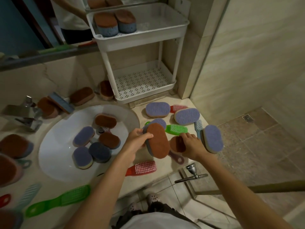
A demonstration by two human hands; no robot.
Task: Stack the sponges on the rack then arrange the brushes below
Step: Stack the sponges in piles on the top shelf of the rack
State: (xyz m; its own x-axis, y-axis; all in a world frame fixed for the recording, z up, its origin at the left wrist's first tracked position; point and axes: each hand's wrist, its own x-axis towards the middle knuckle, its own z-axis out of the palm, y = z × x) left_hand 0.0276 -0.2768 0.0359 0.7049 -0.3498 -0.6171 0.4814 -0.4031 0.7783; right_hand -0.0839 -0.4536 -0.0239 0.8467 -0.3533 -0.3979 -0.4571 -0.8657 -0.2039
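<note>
we are holding a brown sponge (157, 142) above the worktop (165, 172) with our left hand (138, 138), fingers and thumb curling round its left edge, the brown face tilting toward us. our right hand (192, 144) is lying over a second brown sponge (175, 144), fingers curling over its far edge and gripping it low by the worktop. the white rack (140, 44) is standing at the back against the wall, and its upper tier is carrying two racked sponges (105, 23) side by side, brown faces up. we are counting five basin sponges (83, 136) in the basin (54, 154): two brown, two purple, one dark blue. right of the basin four purple-faced sponges (157, 109) are lying about, one of them tilting at the worktop's edge just beside our right hand. among them we are counting four brushes: a red brush (179, 107), a green brush (176, 128), a pale blue brush (198, 126) and a pink brush (143, 167) nearest us. three more brown wall sponges (81, 95) are sitting behind the basin, near the faucet (24, 113). at lower left three blurred brushes are lying, the long green brush (57, 200) the clearest.
</note>
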